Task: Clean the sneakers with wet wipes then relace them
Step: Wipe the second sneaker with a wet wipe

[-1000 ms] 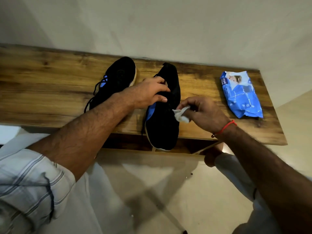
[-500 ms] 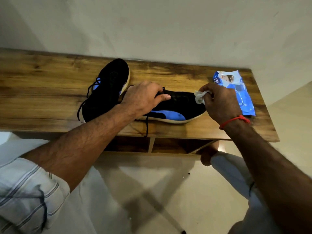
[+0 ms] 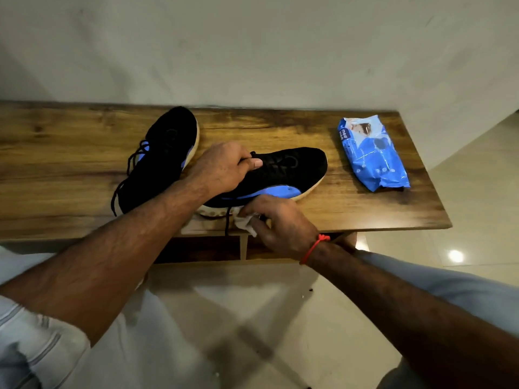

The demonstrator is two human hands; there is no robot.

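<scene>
Sneaker (image 3: 283, 169) gripped at laces by left hand (image 3: 224, 167) | wipe (image 3: 244, 221) pinched by right hand (image 3: 280, 223) against sole below | upper judged soft; collar safest hold

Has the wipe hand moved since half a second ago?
Yes. The right hand with the wipe went from the sneaker toe to its near sole.

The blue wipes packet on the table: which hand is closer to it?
Right. The right hand, pinching a wipe, is at the table's near edge, closer to the wipes packet. The left hand grips the sneaker farther away.
</scene>
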